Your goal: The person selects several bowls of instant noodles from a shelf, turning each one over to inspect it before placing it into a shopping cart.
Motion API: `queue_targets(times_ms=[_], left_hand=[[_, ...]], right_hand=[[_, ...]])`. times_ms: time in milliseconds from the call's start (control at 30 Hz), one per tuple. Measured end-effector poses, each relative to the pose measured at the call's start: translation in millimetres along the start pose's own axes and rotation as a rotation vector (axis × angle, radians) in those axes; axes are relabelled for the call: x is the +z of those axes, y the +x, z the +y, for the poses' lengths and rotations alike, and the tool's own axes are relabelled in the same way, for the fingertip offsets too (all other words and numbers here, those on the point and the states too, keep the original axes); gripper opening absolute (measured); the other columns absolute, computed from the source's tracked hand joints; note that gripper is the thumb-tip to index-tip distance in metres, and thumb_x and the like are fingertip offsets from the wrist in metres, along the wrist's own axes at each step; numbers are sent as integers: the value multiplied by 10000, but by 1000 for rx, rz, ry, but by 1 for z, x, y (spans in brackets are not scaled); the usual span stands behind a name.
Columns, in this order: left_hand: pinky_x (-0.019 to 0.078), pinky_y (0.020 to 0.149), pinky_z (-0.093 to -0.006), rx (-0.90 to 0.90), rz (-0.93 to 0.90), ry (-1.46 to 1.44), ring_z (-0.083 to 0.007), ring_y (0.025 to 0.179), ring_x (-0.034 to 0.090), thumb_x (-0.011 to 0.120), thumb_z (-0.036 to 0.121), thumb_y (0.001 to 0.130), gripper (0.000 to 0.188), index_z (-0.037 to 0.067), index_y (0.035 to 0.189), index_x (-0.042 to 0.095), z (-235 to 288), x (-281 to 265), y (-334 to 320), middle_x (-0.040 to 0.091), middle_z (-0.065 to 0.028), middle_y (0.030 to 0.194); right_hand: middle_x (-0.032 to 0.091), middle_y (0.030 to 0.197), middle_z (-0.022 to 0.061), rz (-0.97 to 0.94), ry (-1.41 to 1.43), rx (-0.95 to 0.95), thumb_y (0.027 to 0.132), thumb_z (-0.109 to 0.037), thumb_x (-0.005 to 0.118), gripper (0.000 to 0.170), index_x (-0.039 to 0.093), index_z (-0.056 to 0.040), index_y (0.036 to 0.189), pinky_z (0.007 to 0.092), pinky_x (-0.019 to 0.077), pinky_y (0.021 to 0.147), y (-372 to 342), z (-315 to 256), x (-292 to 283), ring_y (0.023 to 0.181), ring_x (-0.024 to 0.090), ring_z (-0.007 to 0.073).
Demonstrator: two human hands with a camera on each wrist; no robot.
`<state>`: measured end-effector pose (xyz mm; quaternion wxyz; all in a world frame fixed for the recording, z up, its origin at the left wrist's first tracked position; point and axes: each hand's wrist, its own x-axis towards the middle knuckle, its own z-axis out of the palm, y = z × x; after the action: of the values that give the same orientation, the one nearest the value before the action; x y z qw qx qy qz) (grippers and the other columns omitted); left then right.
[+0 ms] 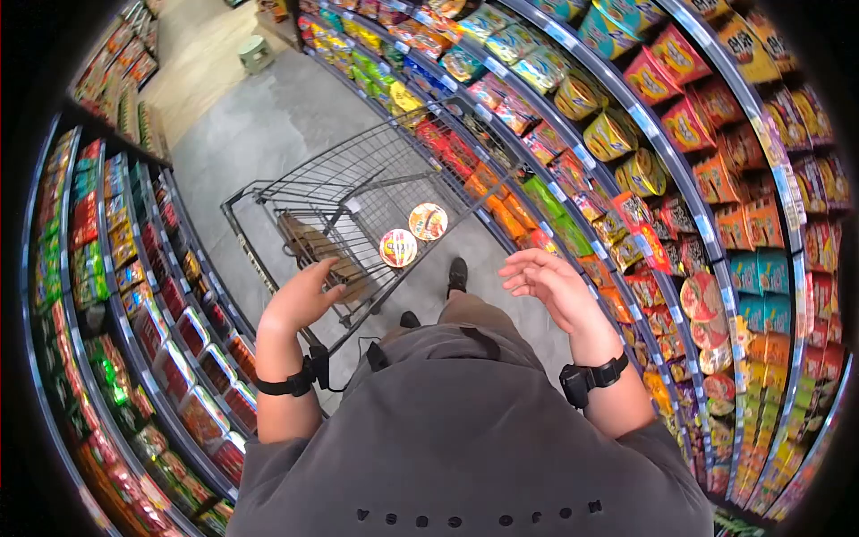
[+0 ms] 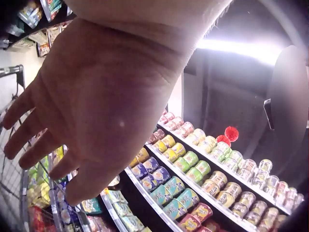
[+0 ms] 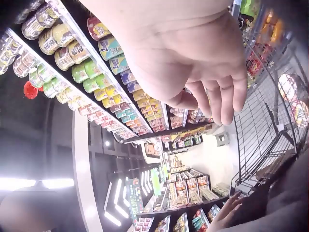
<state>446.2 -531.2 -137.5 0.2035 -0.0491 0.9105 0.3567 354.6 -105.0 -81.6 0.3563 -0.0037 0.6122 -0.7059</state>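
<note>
Dark grey cloth fills the lower head view: a person's short-sleeved shirt (image 1: 465, 430), its black lettering upside down to the camera. One word seems to read MOJO; the other cannot be read surely. Inside a black metal wire shopping cart (image 1: 255, 261) sit a round-lidded white, pink and yellow food cup (image 1: 397, 248) and, just beside it, a round-lidded orange and white food cup (image 1: 429, 222), both towards the person's side; their print is too small to make out. On teal paper tubs (image 2: 187, 198) in the left wrist view, a figure like a 2 shows; other labels blur.

The left hand (image 1: 302, 297) is near the cart's edge, fingers parted and loosely bent, with nothing in its hold. The right hand (image 1: 552, 288), likewise holding nothing, has slack, slightly curved fingers and is between the cart and packed shelving (image 1: 633, 109). Bare grey floor (image 1: 259, 116) stretches beyond the cart towards a pale green stool (image 1: 256, 54). On the right, the cart's rim overlaps the lower shelves in view; whether they touch cannot be told.

Both wrist views show the palms from beneath, plus a round red ornament (image 2: 231, 134) above the top tubs. Only the right wrist view shows angled white ceiling lights (image 3: 112, 219).
</note>
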Motion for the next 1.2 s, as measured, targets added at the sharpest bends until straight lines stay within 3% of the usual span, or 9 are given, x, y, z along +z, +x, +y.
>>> queue_targets(times_ms=[267, 467, 700, 767, 800, 900, 1033, 1167, 1200], left_hand=[[482, 1068, -434, 30, -166, 16, -409, 1271, 594, 658, 326, 970, 613, -7, 1463, 507, 15, 3, 63, 628, -262, 1356], [478, 1071, -446, 43, -140, 47, -432, 1259, 592, 659, 326, 969, 615, -1, 1466, 503, -4, 1, 99, 622, -280, 1345], [487, 1055, -459, -68, -2, 30, -437, 1243, 602, 669, 288, 964, 597, 17, 1469, 506, -8, -16, 125, 621, -290, 1339], [478, 1077, -431, -151, -8, 8, -398, 1291, 594, 668, 284, 969, 578, 32, 1467, 516, -15, -13, 137, 621, -262, 1378], [478, 1077, -431, -156, -14, 8, -398, 1291, 594, 668, 284, 969, 578, 32, 1467, 516, -17, -10, 143, 621, -262, 1378], [475, 1080, -433, -218, -16, 29, -403, 1292, 593, 666, 291, 968, 585, 18, 1464, 515, -27, 3, 162, 620, -272, 1376], [484, 1064, -463, -218, -54, -20, -454, 1251, 590, 666, 281, 963, 577, -3, 1444, 520, -39, 12, 177, 615, -309, 1338], [478, 1075, -460, -263, -8, -69, -452, 1253, 589, 665, 255, 960, 549, -23, 1415, 538, -32, 13, 174, 620, -309, 1330], [491, 1053, -451, -254, 18, -109, -432, 1230, 612, 667, 244, 964, 532, -9, 1415, 543, -36, 16, 178, 640, -290, 1305]], right_hand=[[711, 1190, 115, 113, 118, 14, 1032, -144, 520, 288, 633, -17, 1263, 331, 528, 918, 22, 1, -26, 1040, 680, 184], [713, 1185, 113, 77, 76, 45, 1033, -144, 515, 293, 629, -20, 1273, 328, 528, 913, 81, -12, -38, 1039, 687, 187], [692, 1235, 132, 18, -156, 22, 1019, -121, 508, 335, 594, -19, 1327, 314, 513, 931, 156, -86, -42, 1087, 680, 198], [669, 1279, 139, 215, -247, -232, 999, -88, 484, 407, 528, -23, 1398, 307, 494, 963, 183, -92, -44, 1150, 647, 208], [632, 1321, 140, 251, -265, -240, 961, -23, 477, 484, 470, -17, 1445, 318, 477, 1010, 195, -99, -41, 1202, 609, 212], [608, 1334, 134, 320, -307, -280, 941, 24, 485, 506, 468, -10, 1446, 334, 471, 1037, 239, -90, -45, 1210, 596, 212], [605, 1318, 145, 215, -303, -179, 935, 58, 480, 524, 457, -6, 1454, 337, 474, 1046, 295, -53, -65, 1204, 602, 211], [616, 1300, 150, 97, -341, 18, 958, 10, 541, 510, 451, -6, 1459, 316, 480, 1027, 340, -20, -69, 1195, 610, 206], [643, 1256, 130, 44, -385, -4, 985, -80, 571, 438, 517, 3, 1411, 331, 495, 988, 357, -1, -80, 1189, 616, 201]])
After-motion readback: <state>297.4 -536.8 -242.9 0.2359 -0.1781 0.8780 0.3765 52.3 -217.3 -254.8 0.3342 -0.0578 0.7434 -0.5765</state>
